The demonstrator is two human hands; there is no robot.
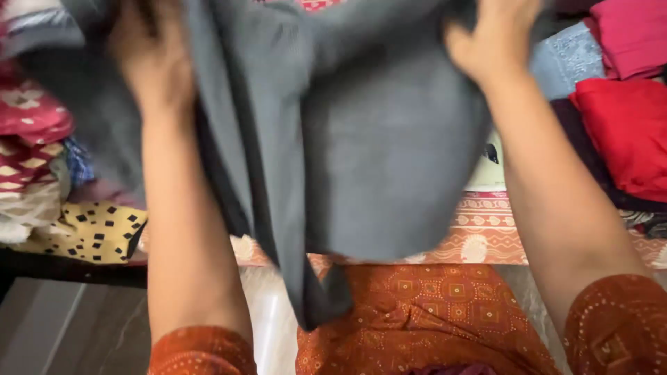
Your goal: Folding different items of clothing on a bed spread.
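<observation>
Bed or low platform under a peach-orange printed sheet (486,232), grey tiled floor (76,326) at lower left. Clothes heaped on both sides: a yellow cloth with black squares (97,232) and red-and-cream patterned pieces (28,132) at left; a bright red folded garment (625,132) and a pink one (636,35) at right.

Centre of view: a grey garment (361,153), lifted up in the air between both raised arms, well above the sheet. It hangs in loose folds, with a narrow darker strip trailing down to its lowest point. A small patch of red embroidery shows at its top edge.

Left hand (149,66): blurred, pressed against the upper left of the cloth; fingers appear closed into the fabric, though the blur makes the grip hard to confirm. Right hand (490,42): fingers curled over the upper right edge, clamped on the cloth.

Handling judgement: light, soft, fully limp; no stiffness, nothing fragile. It drapes and sags wherever unsupported, so it likely bunches unless held taut. Not slippery by the look of the matte weave. Best holds seem to be the two top corners or shoulder seams, spread wide, where the hands now sit.

Rust-orange dotted sleeves (618,323) cover the upper arms.
</observation>
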